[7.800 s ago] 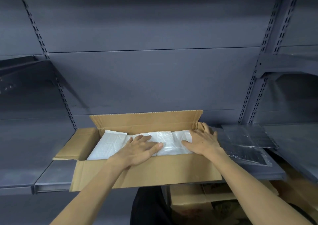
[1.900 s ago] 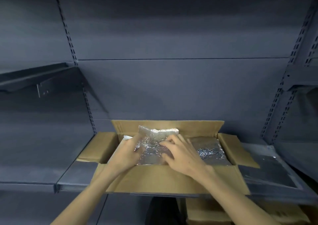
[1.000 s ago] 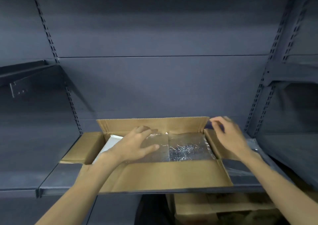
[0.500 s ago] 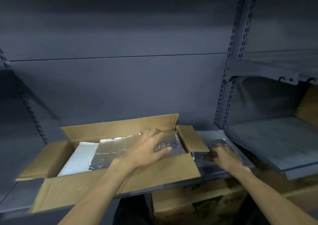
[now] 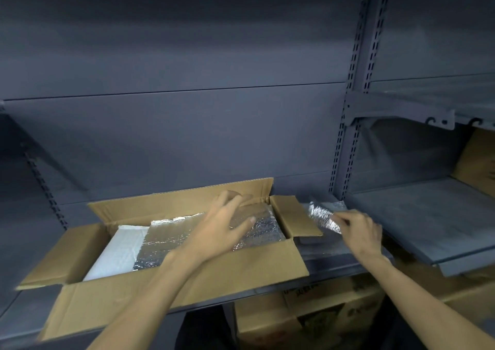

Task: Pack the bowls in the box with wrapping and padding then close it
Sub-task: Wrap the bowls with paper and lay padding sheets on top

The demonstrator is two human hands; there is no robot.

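Note:
An open cardboard box stands on the grey shelf with all its flaps spread out. Inside, silver foil padding covers the middle and right, and white wrapping shows at the left. No bowl is visible. My left hand lies flat, fingers apart, on the foil padding near the box's right end. My right hand is on the shelf right of the box, pinching the edge of another silver foil sheet that is lifted off the shelf.
The box's right flap lies between the box and the foil sheet. A lower grey shelf sits to the right with a cardboard box at its far end. More cardboard boxes stand below the shelf.
The view has swung right. My right hand has left the box, reached the shelf to its right and lifted a foil sheet. My left hand stays pressed on the padding.

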